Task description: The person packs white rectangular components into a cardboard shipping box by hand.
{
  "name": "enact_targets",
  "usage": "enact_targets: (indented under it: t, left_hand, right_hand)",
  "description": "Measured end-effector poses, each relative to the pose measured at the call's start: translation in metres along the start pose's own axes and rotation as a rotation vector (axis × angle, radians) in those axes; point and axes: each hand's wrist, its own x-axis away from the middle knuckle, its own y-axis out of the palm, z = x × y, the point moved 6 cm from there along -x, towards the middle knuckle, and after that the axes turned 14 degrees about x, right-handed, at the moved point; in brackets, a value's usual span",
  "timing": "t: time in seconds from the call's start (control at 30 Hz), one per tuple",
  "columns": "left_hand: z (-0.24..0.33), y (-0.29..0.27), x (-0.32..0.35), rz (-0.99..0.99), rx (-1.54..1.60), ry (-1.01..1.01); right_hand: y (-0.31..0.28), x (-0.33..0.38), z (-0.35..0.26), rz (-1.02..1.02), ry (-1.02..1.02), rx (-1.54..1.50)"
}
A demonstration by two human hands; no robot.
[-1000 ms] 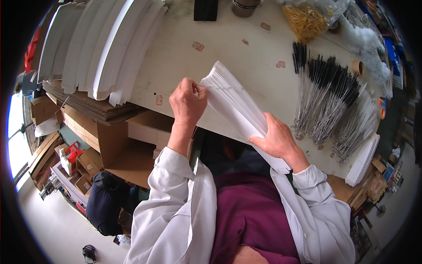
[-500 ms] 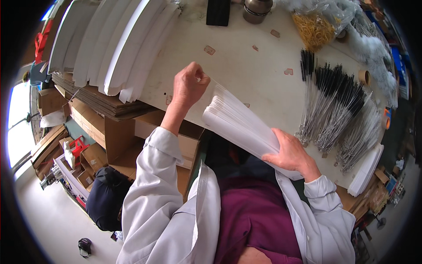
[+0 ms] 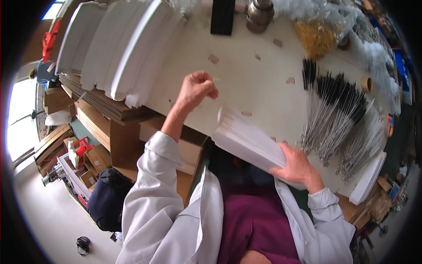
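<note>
My right hand (image 3: 296, 165) is wrapped round the near end of a bundle of long white folded paper strips (image 3: 250, 138). The bundle slants over the table's front edge, its far end up and to the left. Left of that far end, apart from it, my left hand (image 3: 198, 90) is raised with thumb and fingers pinched. A thin pale loop, which looks like a rubber band (image 3: 216, 79), shows at its fingertips, slightly blurred.
Stacks of white strips (image 3: 101, 48) lie on cardboard at the left. Wire-handled black brushes (image 3: 336, 110) spread at the right, near a bag of yellow rubber bands (image 3: 315, 39). A metal flask (image 3: 260, 16) and a black slab (image 3: 222, 17) stand behind. An open carton (image 3: 125, 143) sits below.
The thin band no longer runs from my left hand toward the bundle's far end. That hand's fingers have turned downward. The bundle, still in my right hand, sits slightly lower and farther right.
</note>
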Motion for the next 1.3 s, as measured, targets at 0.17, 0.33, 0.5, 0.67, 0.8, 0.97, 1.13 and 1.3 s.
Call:
enact_targets:
  t: [0.17, 0.33, 0.5, 0.67, 0.8, 0.97, 1.13, 1.3]
  left_hand:
    - [-0.038, -0.026, 0.002, 0.184, 0.088, -0.092]
    - [-0.039, -0.037, 0.001, 0.222, -0.053, -0.127]
    - [-0.008, -0.047, -0.040, 0.252, -0.026, -0.103]
    - [0.042, -0.064, -0.109, 0.361, 0.043, 0.019]
    - [0.080, -0.087, -0.144, 0.464, -0.009, 0.215]
    - [0.064, -0.085, -0.142, 0.535, -0.446, 0.303]
    - [0.023, -0.030, -0.095, 0.479, -0.652, 0.433]
    - [-0.047, -0.010, -0.024, 0.432, -0.923, 0.578]
  right_hand:
    - [0.015, 0.002, 0.015, 0.101, 0.114, -0.042]
    - [0.016, -0.005, 0.032, 0.319, 0.197, 0.047]
    - [0.009, -0.025, 0.037, 0.427, 0.302, 0.104]
    - [0.028, -0.033, 0.039, 0.407, 0.398, 0.099]
    - [0.032, -0.034, 0.033, 0.417, 0.387, 0.101]
    - [0.038, -0.033, 0.032, 0.427, 0.384, 0.119]
    - [0.042, -0.033, 0.044, 0.491, 0.422, -0.006]
    - [0.043, -0.041, 0.031, 0.595, 0.334, 0.062]
